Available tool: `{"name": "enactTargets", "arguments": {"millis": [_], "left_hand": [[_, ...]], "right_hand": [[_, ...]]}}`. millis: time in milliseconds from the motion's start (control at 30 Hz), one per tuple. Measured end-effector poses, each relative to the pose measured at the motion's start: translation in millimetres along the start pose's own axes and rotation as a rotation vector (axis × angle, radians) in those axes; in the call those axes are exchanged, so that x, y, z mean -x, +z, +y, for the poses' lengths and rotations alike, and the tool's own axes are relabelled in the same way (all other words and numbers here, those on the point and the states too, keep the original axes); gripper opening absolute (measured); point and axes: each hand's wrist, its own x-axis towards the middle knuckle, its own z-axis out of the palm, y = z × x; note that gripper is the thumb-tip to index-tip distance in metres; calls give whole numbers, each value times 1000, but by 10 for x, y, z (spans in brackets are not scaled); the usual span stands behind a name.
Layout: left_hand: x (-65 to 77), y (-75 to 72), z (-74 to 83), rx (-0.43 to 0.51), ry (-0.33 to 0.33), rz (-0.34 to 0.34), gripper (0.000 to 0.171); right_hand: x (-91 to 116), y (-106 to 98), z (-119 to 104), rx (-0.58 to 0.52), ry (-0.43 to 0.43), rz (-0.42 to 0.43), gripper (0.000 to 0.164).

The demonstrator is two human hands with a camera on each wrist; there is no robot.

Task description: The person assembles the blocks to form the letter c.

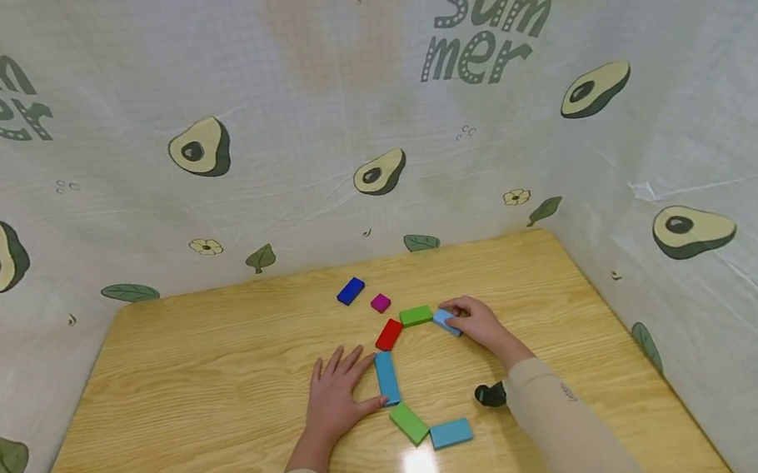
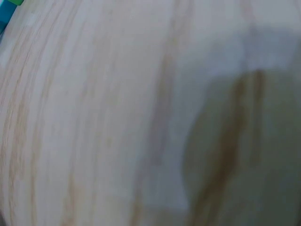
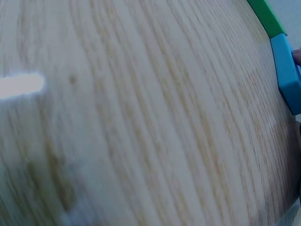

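Observation:
In the head view, my right hand point(image 1: 480, 327) pinches a light blue block point(image 1: 446, 323), which lies at the right end of a curved row. The right wrist view shows that blue block point(image 3: 286, 70) meeting the end of a green block point(image 3: 267, 18). My left hand point(image 1: 334, 396) lies spread on the table, its thumb and index finger touching the left side of an upright-standing blue block point(image 1: 387, 379) in the row. A red block point(image 1: 389, 334) and a green block point(image 1: 416, 316) continue the row above; a green block point(image 1: 409, 424) and another blue block point(image 1: 451, 433) curve below.
Behind the row lie a dark blue block point(image 1: 351, 291) and a small magenta block point(image 1: 381, 303). The wooden table point(image 1: 188, 405) is bordered by a patterned cloth point(image 1: 296, 200) at the back and sides. A bright reflection shows near the front.

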Motion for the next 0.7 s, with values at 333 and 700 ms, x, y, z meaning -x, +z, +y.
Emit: {"name": "enactTargets", "arguments": {"millis": [333, 700], "left_hand": [[-1, 12, -10, 3, -9, -8, 82], [-7, 4, -6, 5, -4, -8, 81]], "right_hand": [[-2, 10, 9, -24, 12, 7, 27], [-13, 18, 14, -14, 15, 14, 27]]}}
